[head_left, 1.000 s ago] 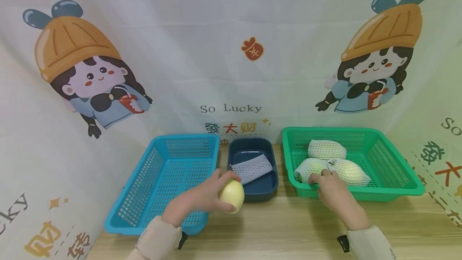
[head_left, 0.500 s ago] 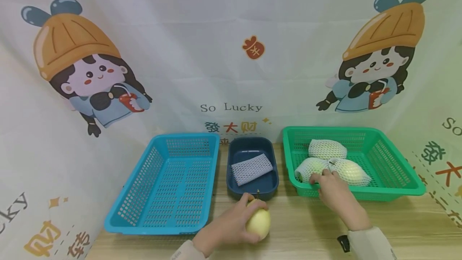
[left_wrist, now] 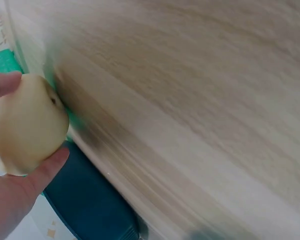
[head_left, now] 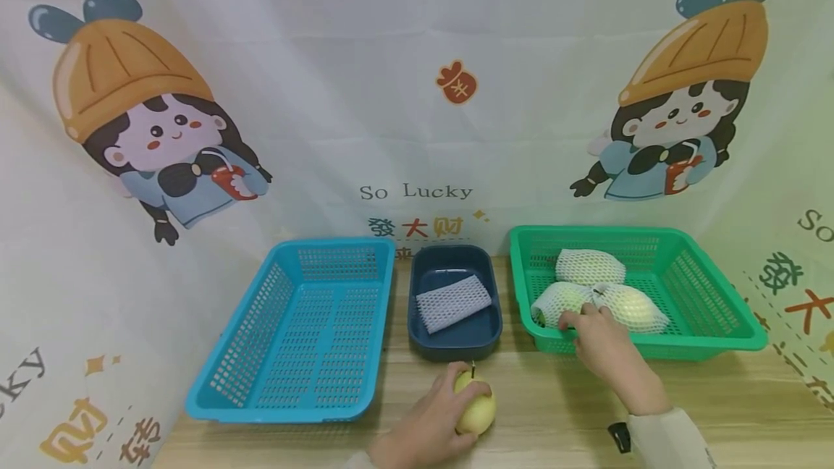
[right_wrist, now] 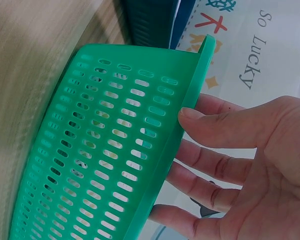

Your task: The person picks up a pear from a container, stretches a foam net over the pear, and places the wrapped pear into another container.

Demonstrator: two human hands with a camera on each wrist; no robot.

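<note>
My left hand (head_left: 431,422) grips a pale yellow pear (head_left: 478,408), its stem pointing away, low over the table in front of the navy tub. In the left wrist view the pear (left_wrist: 32,125) sits between thumb and fingers. My right hand (head_left: 606,353) holds the front rim of the green basket (head_left: 717,342); the right wrist view shows the thumb on the rim and the fingers (right_wrist: 205,187) behind it. Inside that basket lie three fruits in white foam nets (head_left: 589,268). A flat, folded foam net (head_left: 454,303) lies in the navy tub (head_left: 456,349).
At the left stands a blue perforated basket (head_left: 313,353) with nothing in it. The wooden table (head_left: 534,418) runs along the front. Behind everything hangs a printed cloth (head_left: 339,93). A small black object (head_left: 620,438) shows beside the right sleeve.
My left hand has carried the pear rightward and toward me, from beside the blue basket to in front of the navy tub. The right hand has stayed on the green basket's rim.
</note>
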